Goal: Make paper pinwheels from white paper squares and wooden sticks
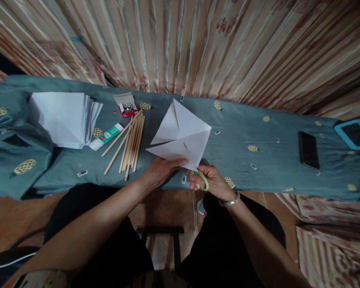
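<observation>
My left hand (pixel 162 170) pinches the near edge of a folded white paper sheet (pixel 181 134), which is creased and partly cut into triangular flaps and held above the table. My right hand (pixel 211 182) is closed round the pale green handles of scissors (pixel 201 181), right under the paper's near corner; the blades are hidden behind the sheet. A metal bracelet sits on my right wrist.
A teal cloth (pixel 258 168) covers the table. On it lie a bundle of wooden sticks (pixel 129 145), a glue stick (pixel 105 137), a small red box of pins (pixel 126 106), a stack of white paper (pixel 63 118), a black phone (pixel 309 150) and a blue-framed device (pixel 354 134). A striped curtain hangs behind.
</observation>
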Motion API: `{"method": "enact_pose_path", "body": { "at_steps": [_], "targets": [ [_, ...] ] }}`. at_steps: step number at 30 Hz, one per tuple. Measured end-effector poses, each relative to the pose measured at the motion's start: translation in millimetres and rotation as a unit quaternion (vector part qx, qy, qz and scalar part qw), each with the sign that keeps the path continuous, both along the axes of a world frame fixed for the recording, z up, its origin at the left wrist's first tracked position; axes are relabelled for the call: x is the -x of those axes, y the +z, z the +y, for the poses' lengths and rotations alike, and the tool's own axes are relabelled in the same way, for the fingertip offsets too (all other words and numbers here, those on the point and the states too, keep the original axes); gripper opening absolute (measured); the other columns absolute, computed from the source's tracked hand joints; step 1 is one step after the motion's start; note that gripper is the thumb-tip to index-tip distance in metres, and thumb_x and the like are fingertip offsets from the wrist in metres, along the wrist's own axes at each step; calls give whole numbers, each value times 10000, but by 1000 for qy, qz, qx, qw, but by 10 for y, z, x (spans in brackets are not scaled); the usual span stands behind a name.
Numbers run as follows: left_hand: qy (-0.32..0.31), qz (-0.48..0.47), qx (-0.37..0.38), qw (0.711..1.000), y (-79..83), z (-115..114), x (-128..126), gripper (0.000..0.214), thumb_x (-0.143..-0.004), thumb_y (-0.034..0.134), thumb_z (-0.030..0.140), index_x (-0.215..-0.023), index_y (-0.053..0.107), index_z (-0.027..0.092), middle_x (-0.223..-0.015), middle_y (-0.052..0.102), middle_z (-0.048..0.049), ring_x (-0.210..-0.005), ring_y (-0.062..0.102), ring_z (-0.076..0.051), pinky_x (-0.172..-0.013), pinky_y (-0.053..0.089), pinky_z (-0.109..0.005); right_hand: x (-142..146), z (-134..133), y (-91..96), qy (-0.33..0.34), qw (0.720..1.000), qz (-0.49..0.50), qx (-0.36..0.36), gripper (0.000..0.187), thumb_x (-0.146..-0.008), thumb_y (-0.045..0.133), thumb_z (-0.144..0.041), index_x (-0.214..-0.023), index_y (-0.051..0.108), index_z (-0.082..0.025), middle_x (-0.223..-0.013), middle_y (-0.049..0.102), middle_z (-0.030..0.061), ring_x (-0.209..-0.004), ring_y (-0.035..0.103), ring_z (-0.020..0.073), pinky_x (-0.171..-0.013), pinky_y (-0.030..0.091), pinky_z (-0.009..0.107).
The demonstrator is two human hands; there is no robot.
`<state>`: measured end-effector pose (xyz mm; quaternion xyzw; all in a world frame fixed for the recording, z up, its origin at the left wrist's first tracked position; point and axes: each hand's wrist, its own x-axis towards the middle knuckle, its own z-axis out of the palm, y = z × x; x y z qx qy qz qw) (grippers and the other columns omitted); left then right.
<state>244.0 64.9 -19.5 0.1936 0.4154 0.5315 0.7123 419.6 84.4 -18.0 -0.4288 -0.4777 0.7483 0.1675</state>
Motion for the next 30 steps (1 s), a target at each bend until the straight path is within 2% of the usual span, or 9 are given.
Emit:
{"method": "enact_pose_path", "body": {
  "at_steps": [9, 17, 30],
  "targets": [
    [2, 3, 7, 1000, -22, 6, -6, 337, -538, 838, 181, -823, 662, 140, -783, 682, -8, -726, 616, -154, -744, 494, -306, -30, -6, -40, 13, 1000, -3, -16, 418, -623, 859, -494, -781, 658, -163, -563, 663, -35, -464, 572, 76, -462, 451, 190],
    [6, 6, 19, 1000, 9, 4, -9, 355, -523, 844, 172, -825, 660, 136, -782, 684, -13, -730, 616, -154, -750, 495, -304, -30, -7, -47, 6, 1000, 5, -2, 421, -589, 883, -470, -770, 663, -160, -560, 664, -37, -467, 570, 73, -469, 453, 186],
    [-1, 1, -15, 1000, -39, 12, -7, 351, -535, 846, 191, -814, 639, 140, -746, 663, 1, -701, 604, -141, -715, 493, -282, -47, -3, -72, 31, 999, 5, -20, 446, -623, 848, -526, -790, 649, -163, -618, 676, -19, -489, 578, 70, -455, 447, 173]
  ]
}}
